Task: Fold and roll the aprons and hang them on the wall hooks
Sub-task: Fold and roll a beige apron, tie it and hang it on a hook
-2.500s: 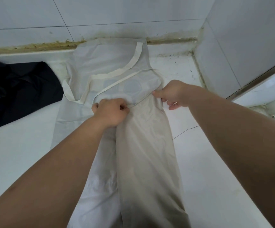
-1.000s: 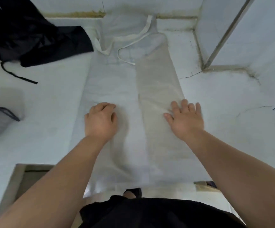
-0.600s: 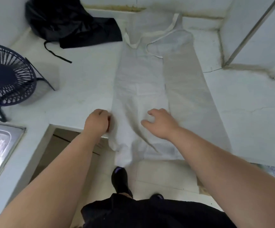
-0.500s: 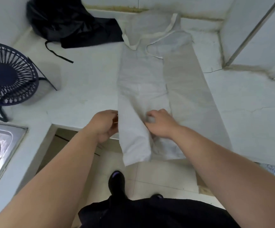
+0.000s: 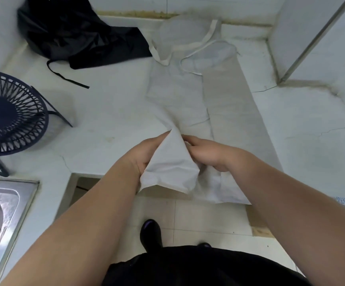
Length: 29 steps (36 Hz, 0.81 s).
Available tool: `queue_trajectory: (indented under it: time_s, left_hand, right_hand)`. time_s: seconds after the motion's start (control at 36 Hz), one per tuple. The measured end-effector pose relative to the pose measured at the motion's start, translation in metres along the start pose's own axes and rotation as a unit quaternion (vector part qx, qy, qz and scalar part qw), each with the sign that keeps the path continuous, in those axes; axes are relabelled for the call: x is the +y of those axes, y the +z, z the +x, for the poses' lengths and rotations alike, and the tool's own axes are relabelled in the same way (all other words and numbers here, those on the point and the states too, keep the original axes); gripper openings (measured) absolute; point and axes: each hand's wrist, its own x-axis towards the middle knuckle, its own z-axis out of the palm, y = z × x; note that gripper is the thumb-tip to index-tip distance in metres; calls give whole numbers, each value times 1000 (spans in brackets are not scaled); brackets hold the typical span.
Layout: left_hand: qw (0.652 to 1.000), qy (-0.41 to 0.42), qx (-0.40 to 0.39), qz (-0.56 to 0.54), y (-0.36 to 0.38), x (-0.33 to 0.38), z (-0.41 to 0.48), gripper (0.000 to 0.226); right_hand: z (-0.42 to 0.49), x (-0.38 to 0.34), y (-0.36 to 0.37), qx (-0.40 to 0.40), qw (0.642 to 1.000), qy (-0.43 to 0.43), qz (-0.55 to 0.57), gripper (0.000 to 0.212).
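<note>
A white apron [image 5: 229, 104] lies lengthwise on the white counter [image 5: 109, 112], its neck strap at the far end by the wall. Its right side is folded over toward the middle. My left hand [image 5: 140, 155] grips the apron's near left edge and holds that flap lifted above the counter. My right hand [image 5: 206, 153] presses on the cloth just right of the raised flap, fingers curled into it. A black apron [image 5: 78, 36] lies crumpled at the far left of the counter. No wall hooks are in view.
A dark wire fan [image 5: 8, 114] stands on the counter at the left. A steel sink [image 5: 0, 213] is at the lower left. A tiled wall corner [image 5: 312, 38] closes the far right. The counter's front edge is cut away above the floor tiles [image 5: 198, 221].
My hands moved from the apron's top down to its near end. My left hand took the left edge and lifted it up and toward the middle, while my right hand stayed on the cloth.
</note>
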Motion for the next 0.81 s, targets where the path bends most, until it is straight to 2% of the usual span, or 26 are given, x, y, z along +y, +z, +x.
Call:
queue_trajectory:
  time_s: [0.06,0.11,0.17,0.22,0.28,0.31,0.39,0.44,0.5,0.56,0.72,0.81]
  left_hand:
    - [993,48,92,64,-10,6,5,44]
    - [960,153,203,114,-21,13,8,74]
    - [883,281,311,211,-33,20,-3,71]
    - [798,368,362,310,-50,26,-15,67]
    - [733,385,394,398,-66,29,-22,65]
    - [722,369,395,432,-73,31,-23,65]
    - [751,252,370,486,-87,31,-19,64]
    - [753,208,377,498,-92,28,-18,67]
    - [748,200,395,495,-92,30,-17,63]
    - [755,205,390,485,-90,35,-16,59]
    - [749,225,379,494,-89,68,-15,40]
    - [770,247,348,475,-92,88,-9,23]
  right_hand:
    - [0,-5,0,15,1000,-1,-21,74]
    - [1,-4,0,42,995,19,-89,74]
    - [2,3,0,61,973,76,-210,85]
    - [3,15,3,78,947,127,-285,91]
    - [5,22,5,86,937,146,-305,94]
    - [7,22,6,86,937,150,-303,97]
    - [14,11,5,100,942,155,-280,112]
    - [17,0,4,133,935,141,-296,97]
    - [18,-10,4,167,929,115,-310,74]
    - [18,-21,4,188,932,89,-297,60]
    - [35,-47,0,219,947,44,-232,55]
    - [45,-63,-5,240,949,32,-203,53]
